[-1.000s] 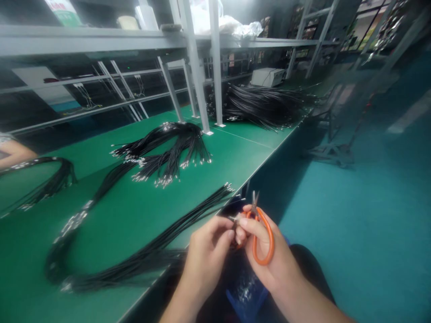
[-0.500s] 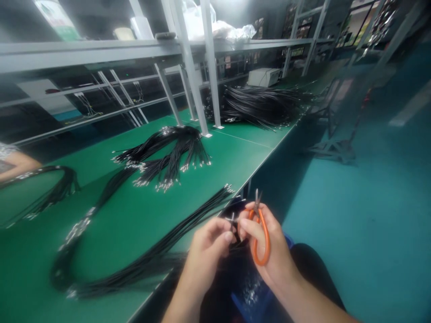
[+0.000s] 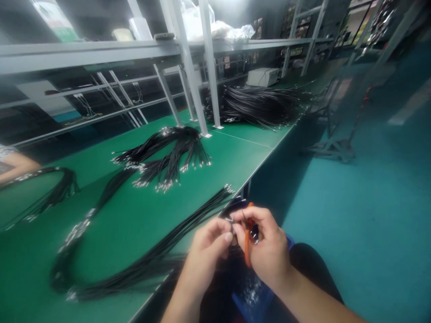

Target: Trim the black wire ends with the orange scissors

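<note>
Left hand pinching, thumb and forefinger closed on a silver-tipped cable end, right at the tabletop's near edge! Just beside it, the right hand grips orange-handled scissors, its fingertips close in by that same tip. The fingers cover most of the scissors, so whether the blades touch the cable, I can't tell.

Straight below, a blue container, its inside in shadow, with a scatter of small shiny bits in it, too blurred to name. The forearms and the bottom of the picture cut it off.

Out to the tabletop, green, and a long bundle of black cables bends round on it, silver tips by the edge near the hands. Beyond it, a fanned bunch; farther off, past the posts, a big dark heap, a pale box behind it.

Over on the left, another person's forearm, cut off by the frame, near a curved bunch. Up on the shelf: a white-and-green package, print unreadable, a whitish cup and a clear plastic bag, contents lost in glare.
</note>
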Demonstrator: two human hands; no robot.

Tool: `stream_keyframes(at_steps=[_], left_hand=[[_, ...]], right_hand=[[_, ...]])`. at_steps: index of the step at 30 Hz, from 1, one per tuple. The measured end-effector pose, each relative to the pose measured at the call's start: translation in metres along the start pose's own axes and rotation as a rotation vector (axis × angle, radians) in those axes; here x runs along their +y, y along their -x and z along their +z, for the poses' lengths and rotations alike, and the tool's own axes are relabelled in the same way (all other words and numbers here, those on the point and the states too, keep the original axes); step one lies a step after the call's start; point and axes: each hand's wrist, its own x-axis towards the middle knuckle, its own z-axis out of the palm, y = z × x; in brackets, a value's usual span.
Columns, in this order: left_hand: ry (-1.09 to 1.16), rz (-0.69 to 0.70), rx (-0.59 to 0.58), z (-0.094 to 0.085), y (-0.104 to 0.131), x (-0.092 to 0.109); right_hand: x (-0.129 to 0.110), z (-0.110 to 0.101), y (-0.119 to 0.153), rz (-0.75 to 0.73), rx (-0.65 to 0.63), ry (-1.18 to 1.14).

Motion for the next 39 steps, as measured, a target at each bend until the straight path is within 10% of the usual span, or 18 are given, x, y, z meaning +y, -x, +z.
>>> stream_keyframes(at_steps=[13, 18, 28, 39], left_hand=[[-0.037, 0.095, 0.133, 0.012, 0.006, 0.002], [0.084, 0.100, 0.229, 0.008, 0.006, 0.000], [0.093, 0.178, 0.269, 0.008, 0.000, -0.002], [-0.076, 0.161, 0.262, 0.013, 0.000, 0.001]], right_hand=[[0.004, 0.001, 0.004, -0.256, 0.077, 0.144], [0.004, -0.007, 0.011, -0.061, 0.100, 0.106], [-0.032, -0.014, 0.018, 0.803, -0.388, -0.526], [-0.027, -0.011, 0.011, 0.855, -0.400, -0.589]])
